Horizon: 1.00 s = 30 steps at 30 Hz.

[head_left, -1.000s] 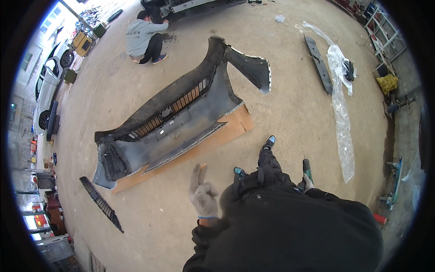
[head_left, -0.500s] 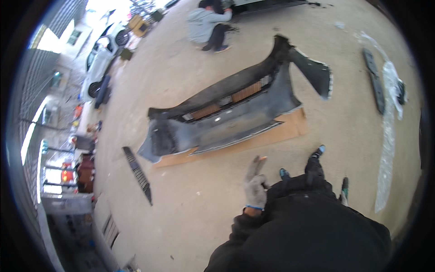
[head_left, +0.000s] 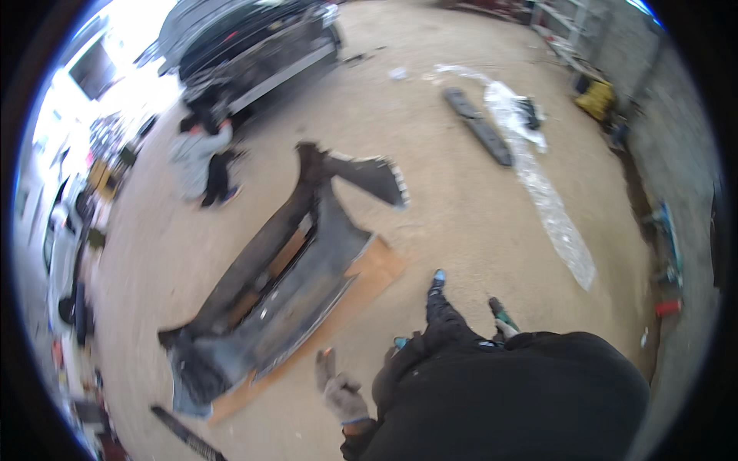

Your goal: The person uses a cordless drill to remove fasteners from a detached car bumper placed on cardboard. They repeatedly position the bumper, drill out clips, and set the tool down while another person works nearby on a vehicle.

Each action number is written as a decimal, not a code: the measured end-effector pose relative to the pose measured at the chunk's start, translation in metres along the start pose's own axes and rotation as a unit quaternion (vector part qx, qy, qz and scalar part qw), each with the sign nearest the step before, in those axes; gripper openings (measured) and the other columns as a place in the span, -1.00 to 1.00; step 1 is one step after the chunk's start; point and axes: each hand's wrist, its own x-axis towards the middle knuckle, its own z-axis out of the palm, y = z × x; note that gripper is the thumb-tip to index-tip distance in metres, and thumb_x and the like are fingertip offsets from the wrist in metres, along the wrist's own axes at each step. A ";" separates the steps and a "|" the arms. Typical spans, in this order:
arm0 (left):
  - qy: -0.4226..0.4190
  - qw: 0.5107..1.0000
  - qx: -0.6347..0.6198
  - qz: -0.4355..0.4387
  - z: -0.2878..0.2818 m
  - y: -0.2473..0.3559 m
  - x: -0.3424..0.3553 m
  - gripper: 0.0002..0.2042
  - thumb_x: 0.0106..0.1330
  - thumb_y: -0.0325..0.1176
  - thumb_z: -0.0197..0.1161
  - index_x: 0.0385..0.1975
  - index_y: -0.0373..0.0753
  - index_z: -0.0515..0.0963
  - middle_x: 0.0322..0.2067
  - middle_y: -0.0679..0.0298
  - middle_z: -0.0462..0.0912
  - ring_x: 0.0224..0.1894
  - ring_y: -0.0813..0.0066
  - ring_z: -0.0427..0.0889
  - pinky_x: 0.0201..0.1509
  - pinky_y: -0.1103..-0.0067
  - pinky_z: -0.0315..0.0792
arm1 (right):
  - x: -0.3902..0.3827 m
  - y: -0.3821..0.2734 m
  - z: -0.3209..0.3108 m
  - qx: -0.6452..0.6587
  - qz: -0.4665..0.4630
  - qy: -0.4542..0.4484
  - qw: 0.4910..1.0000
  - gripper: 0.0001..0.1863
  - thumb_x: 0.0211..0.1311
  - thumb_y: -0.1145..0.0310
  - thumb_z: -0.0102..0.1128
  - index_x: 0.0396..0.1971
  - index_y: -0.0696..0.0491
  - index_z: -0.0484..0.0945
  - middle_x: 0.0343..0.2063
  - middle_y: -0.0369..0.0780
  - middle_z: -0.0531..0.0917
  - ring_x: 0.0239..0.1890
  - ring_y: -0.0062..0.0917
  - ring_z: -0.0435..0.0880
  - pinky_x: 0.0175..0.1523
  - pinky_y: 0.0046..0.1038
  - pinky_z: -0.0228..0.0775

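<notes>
1. Landmark: a grey car bumper (head_left: 284,284) lies on the concrete floor (head_left: 461,200), its long body running diagonally, one end wing (head_left: 361,173) kinked off toward the far side.
2. A flat sheet of cardboard (head_left: 369,273) sits under the bumper, showing along its near edge. My judgement: it keeps the painted face off the gritty floor.
3. The bumper looks dark grey and dusty, with an open grille slot along its middle. The cardboard shows through as brownish patches. The near end curls up into a rounded corner.
4. Left hand (head_left: 338,388), in a grey glove, hangs just short of the bumper's near edge, well clear of it, fingers loosely spread and holding nothing.
5. Right hand: not clearly in view. Something green-handled (head_left: 501,313) shows beside the dark trouser leg (a tool, perhaps), but I cannot tell whether a hand grips it.
6. One shoe with a blue toe (head_left: 438,278) points past the bumper's cardboard corner.
7. Beyond the bumper's far end a person in a grey top (head_left: 196,157) crouches before a dark car (head_left: 254,42) with its front stripped.
8. Right of the bumper, well apart, are a long black trim strip (head_left: 478,127) and a run of clear plastic sheeting (head_left: 542,196).
9. Picture is blurred, so fine detail is unreliable.
</notes>
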 end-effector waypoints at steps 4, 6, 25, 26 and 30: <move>-0.048 0.998 -0.033 -0.012 -0.002 0.011 0.004 -0.32 0.11 -0.55 -0.07 0.37 -0.41 0.30 0.35 -0.06 0.40 -0.17 0.60 0.63 -0.53 0.72 0.24 | -0.033 -0.022 0.038 0.097 0.072 0.062 0.991 -0.67 0.27 -0.02 0.36 -0.45 -0.13 0.48 -0.71 -0.27 0.50 -0.75 -0.45 0.45 -0.62 -0.35 0.27; -0.058 0.997 -0.053 0.002 -0.001 0.014 0.004 -0.32 0.10 -0.57 -0.09 0.37 -0.41 0.30 0.34 -0.07 0.40 -0.07 0.55 0.61 -0.51 0.72 0.26 | -0.036 -0.030 0.044 0.085 0.041 0.040 0.995 -0.67 0.28 -0.03 0.34 -0.47 -0.14 0.48 -0.73 -0.26 0.50 -0.77 -0.44 0.44 -0.63 -0.35 0.27; -0.013 1.000 -0.022 -0.011 0.012 0.020 -0.013 -0.32 0.10 -0.53 -0.07 0.36 -0.40 0.34 0.26 -0.05 0.51 -0.22 0.59 0.52 -0.49 0.70 0.29 | -0.002 -0.003 0.009 0.133 0.150 -0.014 0.980 -0.63 0.34 -0.10 0.26 -0.21 -0.12 0.47 -0.59 -0.24 0.54 -0.64 -0.39 0.55 -0.52 -0.29 0.42; 0.001 1.000 -0.015 -0.023 0.015 0.021 -0.015 -0.32 0.09 -0.52 -0.07 0.36 -0.39 0.35 0.23 -0.04 0.54 -0.41 0.64 0.43 -0.52 0.71 0.24 | -0.002 -0.005 0.006 0.128 0.131 -0.027 0.983 -0.63 0.35 -0.11 0.25 -0.19 -0.12 0.47 -0.59 -0.23 0.54 -0.63 -0.38 0.56 -0.51 -0.28 0.43; -0.020 0.999 -0.023 -0.045 0.027 0.031 -0.017 -0.30 0.04 -0.53 -0.08 0.34 -0.40 0.39 0.17 -0.03 0.59 -0.60 0.65 0.38 -0.55 0.69 0.23 | -0.020 -0.013 0.008 0.135 0.128 -0.017 0.982 -0.60 0.39 -0.14 0.17 -0.05 -0.16 0.43 -0.45 -0.15 0.60 -0.47 -0.28 0.64 -0.34 -0.18 0.54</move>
